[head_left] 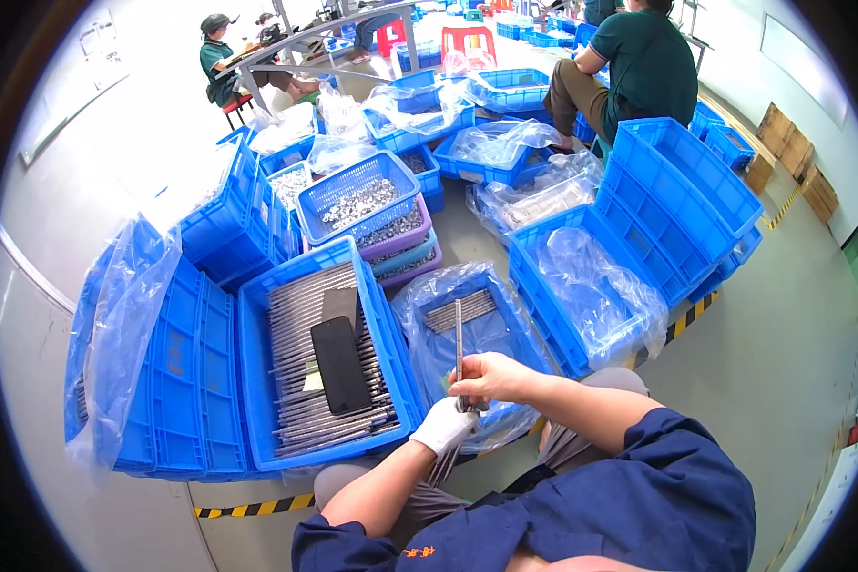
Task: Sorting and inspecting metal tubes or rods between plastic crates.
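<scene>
My left hand [444,426], in a white glove, is closed round a small bundle of thin metal rods [442,467] whose lower ends stick out below it. Bare and just above it, my right hand [491,377] pinches a metal rod [459,334] that points up and away from me. The two hands meet, so the exact grip is partly hidden. Beyond them, a blue crate lined with clear plastic [505,355] holds a short row of similar rods [460,311]. To the left, another blue crate [246,381] is filled with long rods, and a black phone [340,365] lies on them.
Stacked blue crates [176,372] stand at the left. A blue basket of small metal parts [357,202] tops a pile ahead. At the right are a crate with plastic film [591,276] and tilted crates [677,205]. A person in a green shirt [643,67] sits beyond.
</scene>
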Motion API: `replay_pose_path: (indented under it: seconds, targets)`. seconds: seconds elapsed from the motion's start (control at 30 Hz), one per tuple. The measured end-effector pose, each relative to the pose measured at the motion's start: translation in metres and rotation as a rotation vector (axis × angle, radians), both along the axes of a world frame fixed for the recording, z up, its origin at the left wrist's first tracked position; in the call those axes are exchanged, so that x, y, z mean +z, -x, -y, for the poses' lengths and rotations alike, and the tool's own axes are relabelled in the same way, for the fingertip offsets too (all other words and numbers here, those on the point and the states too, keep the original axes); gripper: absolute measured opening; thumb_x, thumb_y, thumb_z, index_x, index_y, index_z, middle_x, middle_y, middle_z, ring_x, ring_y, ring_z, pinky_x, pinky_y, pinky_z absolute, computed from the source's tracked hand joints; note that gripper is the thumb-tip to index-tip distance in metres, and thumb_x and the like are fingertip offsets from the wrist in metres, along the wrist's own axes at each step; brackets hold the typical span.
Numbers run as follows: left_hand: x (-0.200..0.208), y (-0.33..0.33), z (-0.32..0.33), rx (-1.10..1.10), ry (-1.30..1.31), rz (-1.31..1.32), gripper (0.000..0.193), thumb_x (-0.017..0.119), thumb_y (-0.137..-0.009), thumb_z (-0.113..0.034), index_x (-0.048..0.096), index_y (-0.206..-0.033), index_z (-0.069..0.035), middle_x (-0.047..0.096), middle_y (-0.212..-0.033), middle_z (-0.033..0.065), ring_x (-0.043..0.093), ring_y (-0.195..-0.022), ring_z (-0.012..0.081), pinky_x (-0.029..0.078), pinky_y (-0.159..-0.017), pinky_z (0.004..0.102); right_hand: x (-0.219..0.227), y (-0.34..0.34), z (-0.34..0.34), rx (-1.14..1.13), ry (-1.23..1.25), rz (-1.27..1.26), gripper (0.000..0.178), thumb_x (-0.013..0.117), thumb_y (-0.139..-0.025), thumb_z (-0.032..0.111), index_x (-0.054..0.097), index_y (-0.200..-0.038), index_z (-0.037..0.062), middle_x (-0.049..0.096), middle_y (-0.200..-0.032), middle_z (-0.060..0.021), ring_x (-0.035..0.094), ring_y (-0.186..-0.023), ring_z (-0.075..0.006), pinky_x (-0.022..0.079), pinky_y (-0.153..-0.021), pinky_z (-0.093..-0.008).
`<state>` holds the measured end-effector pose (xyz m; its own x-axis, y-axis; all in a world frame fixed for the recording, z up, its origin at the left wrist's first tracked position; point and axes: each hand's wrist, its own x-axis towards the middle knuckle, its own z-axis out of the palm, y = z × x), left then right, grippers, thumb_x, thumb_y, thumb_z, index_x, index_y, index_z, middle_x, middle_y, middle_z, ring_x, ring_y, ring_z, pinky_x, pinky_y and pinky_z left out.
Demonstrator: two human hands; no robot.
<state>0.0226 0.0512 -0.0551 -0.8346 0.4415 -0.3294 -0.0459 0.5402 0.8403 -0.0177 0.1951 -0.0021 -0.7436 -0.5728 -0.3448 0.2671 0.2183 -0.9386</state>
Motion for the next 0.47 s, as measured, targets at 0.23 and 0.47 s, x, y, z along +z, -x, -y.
replay_pose_path:
  seconds: [0.23,0.47]
  targets:
    - [0.021,0.003,-0.002,0.052,-0.077,0.085,0.025,0.053,-0.071,-0.016,0.057,-0.094,-0.007,0.057,-0.076,0.0059,0.055,-0.069,0.0165,0.043,-0.062,0.0274,-0.002,0.008,-0.004,-0.113,0.099,-0.018,0.014,0.057,-0.076,0.015,0.055,-0.085,0.0040,0.058,-0.073,-0.0020,0.051,-0.061,-0.0074,0.043,-0.056,-0.0225]
    - [0.033,0.007,0.008,0.248,-0.524,0.241,0.045,0.061,-0.071,-0.012,0.047,-0.113,-0.006,0.053,-0.096,0.0042,0.049,-0.082,0.0083,0.040,-0.071,0.0200,0.015,0.042,-0.047,-0.444,0.364,0.011,0.020,0.054,-0.081,0.023,0.054,-0.089,0.0047,0.059,-0.076,-0.0046,0.052,-0.061,-0.0077,0.042,-0.056,-0.0192]
